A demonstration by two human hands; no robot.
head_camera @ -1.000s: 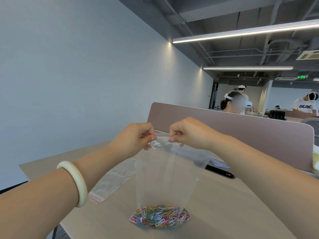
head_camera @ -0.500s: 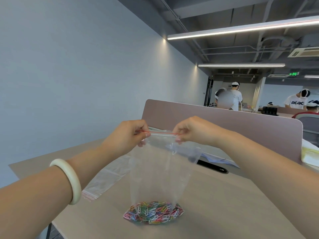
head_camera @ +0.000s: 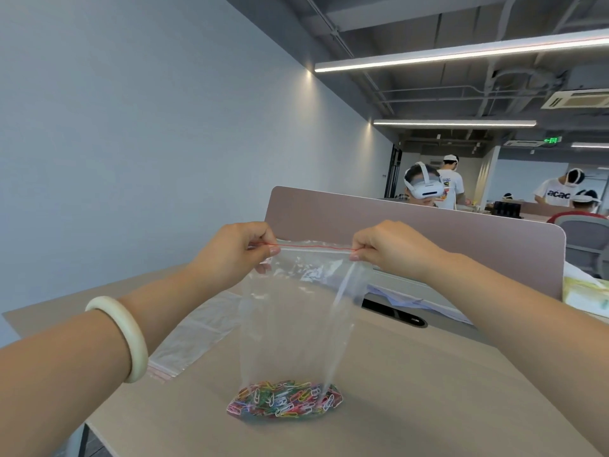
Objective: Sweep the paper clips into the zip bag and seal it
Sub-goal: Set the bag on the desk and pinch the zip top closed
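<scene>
Bag hangs upright, long axis vertical, mouth up, bottom resting on the desk near its front edge. Red zip line runs level, left to right, pulled taut between the two hands.

Left hand: closed in a pinch on the bag's top left corner, thumb and forefinger on the zip strip. Pale bangle on that wrist.

Right hand: closed in a pinch on the top right corner, same grip.

Clips: all colours, heaped in the bag's bottom, spread into a low mound lying on the desk. Cannot tell from here whether the zip is pressed shut along its whole run.

Second clear bag lies flat on the desk to the left, partly behind the left forearm. Dark cable slot in the desk behind the bag; pink divider along the far edge.

Against half a second ago: hands have drawn well apart along the zip, so the red line now shows far longer and straighter. Bag top is stretched wide and flat where it was bunched narrow. Clips sit in the same heap at the bottom. Both pinches unchanged in kind.
</scene>
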